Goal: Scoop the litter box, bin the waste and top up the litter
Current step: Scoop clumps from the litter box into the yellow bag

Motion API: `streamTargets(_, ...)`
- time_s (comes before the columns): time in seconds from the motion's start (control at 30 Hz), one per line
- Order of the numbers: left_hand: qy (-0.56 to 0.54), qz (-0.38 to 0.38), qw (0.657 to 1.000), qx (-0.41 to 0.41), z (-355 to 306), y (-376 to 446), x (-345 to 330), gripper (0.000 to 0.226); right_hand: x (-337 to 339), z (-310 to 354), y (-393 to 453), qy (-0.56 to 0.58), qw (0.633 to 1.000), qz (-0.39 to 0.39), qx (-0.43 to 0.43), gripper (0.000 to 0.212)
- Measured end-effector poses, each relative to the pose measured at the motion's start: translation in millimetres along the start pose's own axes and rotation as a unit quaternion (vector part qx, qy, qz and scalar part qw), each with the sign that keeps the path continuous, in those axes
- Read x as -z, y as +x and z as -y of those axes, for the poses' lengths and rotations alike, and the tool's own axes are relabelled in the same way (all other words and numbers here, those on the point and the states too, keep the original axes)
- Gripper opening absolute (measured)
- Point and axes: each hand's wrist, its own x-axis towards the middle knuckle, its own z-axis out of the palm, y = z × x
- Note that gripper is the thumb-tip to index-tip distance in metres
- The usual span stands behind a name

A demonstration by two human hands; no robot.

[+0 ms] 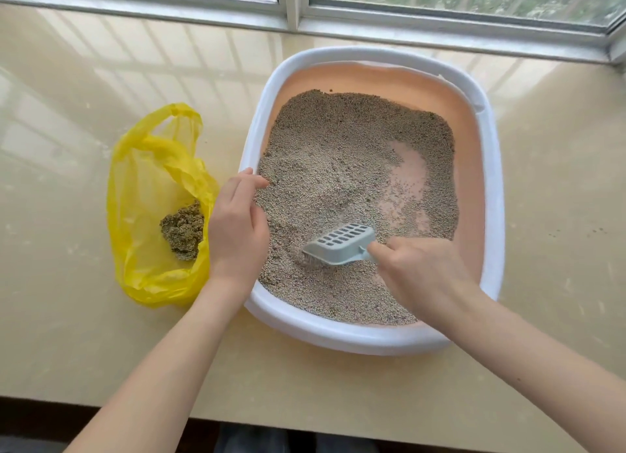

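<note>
Both hands worked the scooping step: the right hand gripped the scoop buried in litter, the left hand rested loose-fingered on the litter box rim, and lifting toward the yellow bag seemed due next.

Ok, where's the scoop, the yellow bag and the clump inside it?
scoop (pixel 342 244), head view, slotted back of its blade.
yellow bag (pixel 145 168), head view, its upper side.
clump (pixel 183 230), head view, middle of the pile.

The scoop handle is hidden inside the right hand, and its front lip is buried in litter. The left hand covers the box rim at centre left. Both forearms run off the bottom edge.
</note>
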Motion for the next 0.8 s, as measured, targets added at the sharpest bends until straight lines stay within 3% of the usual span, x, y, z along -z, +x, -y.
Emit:
streamTargets(0.2, -0.002, -0.002, 1.000, 0.001, 1, 1, 0, 0.034, 21, -13, 30, 0.020, 0.996, -0.022, -0.078, 0.016)
streamTargets(0.3, -0.003, -0.005, 1.000, 0.004, 0, 1, 0, 0.034, 12, -8, 59, -0.004, 0.998, -0.025, -0.049, 0.009)
streamTargets(0.4, -0.002, -0.003, 1.000, 0.008, 1, 1, 0, 0.035, 9, 9, 73, -0.034, 0.998, 0.057, 0.013, 0.026)
streamTargets(0.5, -0.009, 0.002, 1.000, 0.014, -1, 1, 1, 0.033, 18, 20, 65, -0.028, 0.987, 0.132, 0.083, 0.029)
streamTargets(0.6, -0.010, 0.000, 1.000, 0.023, -1, 0, 2, 0.031, 25, 8, 53, -0.041, 0.982, 0.169, 0.077, 0.027)
streamTargets(0.8, -0.030, -0.004, 0.999, 0.028, 0, 0, 1, 0.030, 47, -1, 84, -0.036, 0.998, 0.023, 0.049, 0.021)
